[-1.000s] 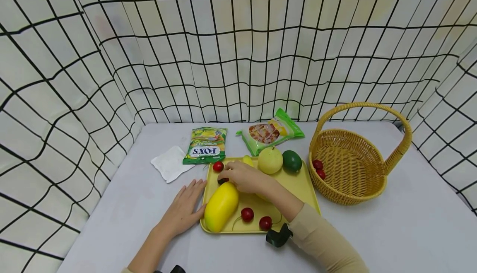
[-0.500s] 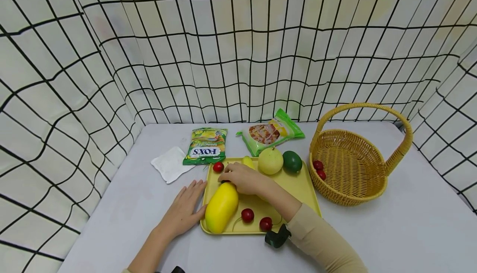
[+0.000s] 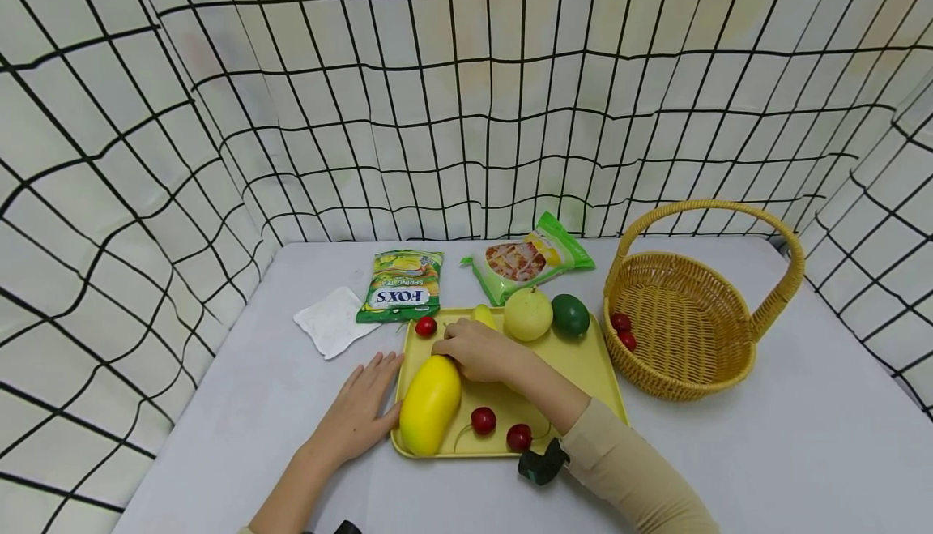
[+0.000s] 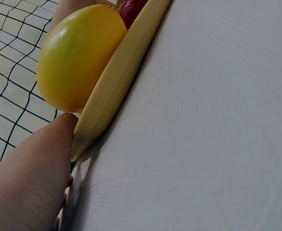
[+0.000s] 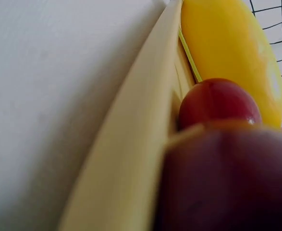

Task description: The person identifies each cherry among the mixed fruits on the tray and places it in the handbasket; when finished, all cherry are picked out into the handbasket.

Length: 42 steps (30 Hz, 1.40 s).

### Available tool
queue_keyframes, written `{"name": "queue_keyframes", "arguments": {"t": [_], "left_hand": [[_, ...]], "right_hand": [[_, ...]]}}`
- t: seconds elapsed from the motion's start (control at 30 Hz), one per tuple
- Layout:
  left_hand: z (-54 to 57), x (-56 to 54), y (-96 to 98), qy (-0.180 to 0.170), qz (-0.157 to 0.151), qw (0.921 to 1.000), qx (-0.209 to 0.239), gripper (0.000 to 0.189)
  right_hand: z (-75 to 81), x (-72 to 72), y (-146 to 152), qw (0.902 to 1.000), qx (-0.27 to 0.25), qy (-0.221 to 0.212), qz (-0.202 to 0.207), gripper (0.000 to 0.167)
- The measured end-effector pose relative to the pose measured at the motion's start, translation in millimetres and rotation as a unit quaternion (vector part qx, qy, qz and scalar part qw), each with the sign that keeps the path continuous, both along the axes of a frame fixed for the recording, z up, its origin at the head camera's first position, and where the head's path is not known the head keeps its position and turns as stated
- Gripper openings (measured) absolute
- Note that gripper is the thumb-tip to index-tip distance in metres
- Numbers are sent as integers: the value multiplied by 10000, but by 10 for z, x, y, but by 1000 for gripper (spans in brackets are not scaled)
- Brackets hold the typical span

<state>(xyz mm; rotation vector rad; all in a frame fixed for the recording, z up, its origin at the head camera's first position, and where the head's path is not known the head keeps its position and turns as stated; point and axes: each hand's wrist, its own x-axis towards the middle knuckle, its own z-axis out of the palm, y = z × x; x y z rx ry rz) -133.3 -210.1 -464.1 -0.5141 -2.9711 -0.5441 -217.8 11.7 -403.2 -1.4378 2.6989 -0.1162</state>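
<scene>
My left hand (image 3: 363, 408) lies flat on the white table with fingers extended, its thumb at the left rim of the yellow tray (image 3: 583, 388), beside a toy mango (image 3: 430, 406). Over the tray's upper left, my right hand (image 3: 477, 349) points its bent fingers down behind the mango; whatever lies under the fingertips is hidden. One cherry (image 3: 426, 326) sits in the tray's far left corner. Two more, a cherry (image 3: 483, 420) and another cherry (image 3: 519, 437), lie near its front edge. At the back are a pale pear (image 3: 528, 314), a dark green fruit (image 3: 570, 315) and a partly hidden yellow fruit (image 3: 484, 315).
Right of the tray stands a wicker basket (image 3: 732, 372) with a tall handle and two red fruits (image 3: 621, 322) inside. Behind the tray lie a green candy bag (image 3: 402, 284) and a green-white snack packet (image 3: 530, 260). A white tissue (image 3: 331, 322) lies at left.
The right hand's fingers have shifted slightly; a dark thing seen beneath them earlier is now out of sight. The mango has tipped a little leftward. The left hand stays put.
</scene>
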Motion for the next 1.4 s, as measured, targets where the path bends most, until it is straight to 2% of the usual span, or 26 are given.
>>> {"name": "queue_keyframes", "arguments": {"t": [0.27,0.67,0.8,1.0,1.4], "left_hand": [[-2,-21,3,-45,-13,10000,51,65],[8,-36,6,-41,13,10000,55,65],[20,-40,7,-43,26,10000,55,65],[30,-35,11,-52,28,9999,106,65],[27,2,18,-144,88,9997,181,64]], "right_hand": [[20,-10,40,9989,-320,333,108,25],[152,13,131,9968,-781,178,-35,25],[172,27,164,9960,-845,279,9,25],[202,90,228,9936,-936,606,176,25],[311,260,392,9922,-1052,663,110,30]]}}
